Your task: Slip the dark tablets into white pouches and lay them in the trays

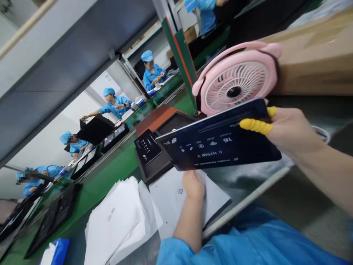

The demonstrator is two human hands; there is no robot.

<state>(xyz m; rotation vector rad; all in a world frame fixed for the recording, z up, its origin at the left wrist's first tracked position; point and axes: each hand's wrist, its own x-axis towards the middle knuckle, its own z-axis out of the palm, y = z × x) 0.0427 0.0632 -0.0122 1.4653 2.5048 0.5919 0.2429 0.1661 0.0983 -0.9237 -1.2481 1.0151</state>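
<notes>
My right hand (284,127), with yellow finger cots on its thumb and a finger, grips a dark tablet (220,141) by its right end. The tablet is tilted, and its printed front film with white icons and "HYTAB" faces me upside down. Below its lower edge is my left hand (194,186), over a white bag or sheet (168,200) with a recycling mark. The tablet hides the left fingertips, so what they touch cannot be made out. Beyond lies a black tray (156,169) with another dark tablet (149,146) in it.
A stack of white sheets or bags (118,217) lies left of my left hand. A pink fan (234,79) stands behind the tablet, before a cardboard box (314,55). Black trays (55,209) rest on the green bench (102,195). Several co-workers in blue sit across.
</notes>
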